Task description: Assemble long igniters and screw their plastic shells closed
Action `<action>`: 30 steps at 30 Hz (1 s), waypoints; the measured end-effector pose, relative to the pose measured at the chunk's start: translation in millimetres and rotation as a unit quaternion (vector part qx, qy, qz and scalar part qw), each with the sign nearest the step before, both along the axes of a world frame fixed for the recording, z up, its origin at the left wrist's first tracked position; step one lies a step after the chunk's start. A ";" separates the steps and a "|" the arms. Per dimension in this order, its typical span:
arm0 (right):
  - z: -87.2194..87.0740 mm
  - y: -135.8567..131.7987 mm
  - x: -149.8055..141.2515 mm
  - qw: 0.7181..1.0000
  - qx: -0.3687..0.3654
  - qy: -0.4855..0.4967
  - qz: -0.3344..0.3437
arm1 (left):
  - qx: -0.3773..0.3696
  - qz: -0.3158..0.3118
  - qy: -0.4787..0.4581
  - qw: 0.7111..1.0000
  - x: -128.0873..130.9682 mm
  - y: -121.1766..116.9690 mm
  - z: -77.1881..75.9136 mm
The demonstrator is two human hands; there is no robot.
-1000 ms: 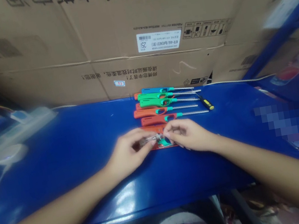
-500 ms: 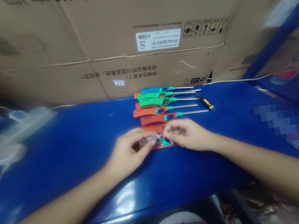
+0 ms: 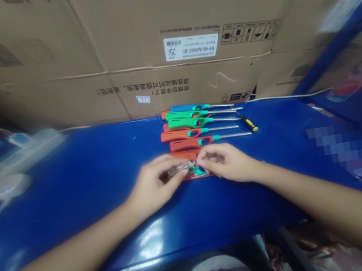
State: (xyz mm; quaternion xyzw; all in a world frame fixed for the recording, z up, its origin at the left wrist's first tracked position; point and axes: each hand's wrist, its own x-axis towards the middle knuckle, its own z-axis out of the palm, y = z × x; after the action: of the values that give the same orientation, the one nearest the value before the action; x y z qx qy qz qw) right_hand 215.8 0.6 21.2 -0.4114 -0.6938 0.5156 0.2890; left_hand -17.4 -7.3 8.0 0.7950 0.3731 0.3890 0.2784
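Note:
Between thumb and fingers, my left hand (image 3: 156,182) grips a small clear cylinder (image 3: 177,170), likely a lighter's fuel tank, its metal end pointing right. My right hand (image 3: 224,161) is closed in a pinch at that end; whatever lies between its fingertips is too small to make out. Beneath both hands is an opened red lighter body (image 3: 186,154) with a teal trigger part (image 3: 198,171), partly hidden by the fingers. Just beyond lie several long-nosed gas lighters: a red one (image 3: 185,144), an orange one (image 3: 177,134), a green one (image 3: 182,123) and a blue one (image 3: 183,108).
A black and yellow screwdriver (image 3: 249,123) lies right of the lighter nozzles. Behind the blue table (image 3: 103,167) stands a large cardboard box (image 3: 67,57). On the left are a white power strip (image 3: 37,150) and a round white device with a cable (image 3: 11,186). A pixelated patch covers something at right.
Both hands stay in nearly the same place, with the clear cylinder still in the left. The view has shifted very slightly; the lighters and screwdriver have not moved on the table.

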 end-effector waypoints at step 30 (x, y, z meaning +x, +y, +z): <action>-4.7 -1.0 1.4 0.999 0.020 -0.025 0.010 | 0.006 -0.017 -0.007 1.000 1.3 -2.1 -6.8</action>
State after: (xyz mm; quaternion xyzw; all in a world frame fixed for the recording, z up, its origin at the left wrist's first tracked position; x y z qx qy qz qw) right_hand 217.1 -0.4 16.6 -0.4115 -0.7151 0.4937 0.2750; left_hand -16.1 -9.4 1.2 0.8005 0.3549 0.3916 0.2827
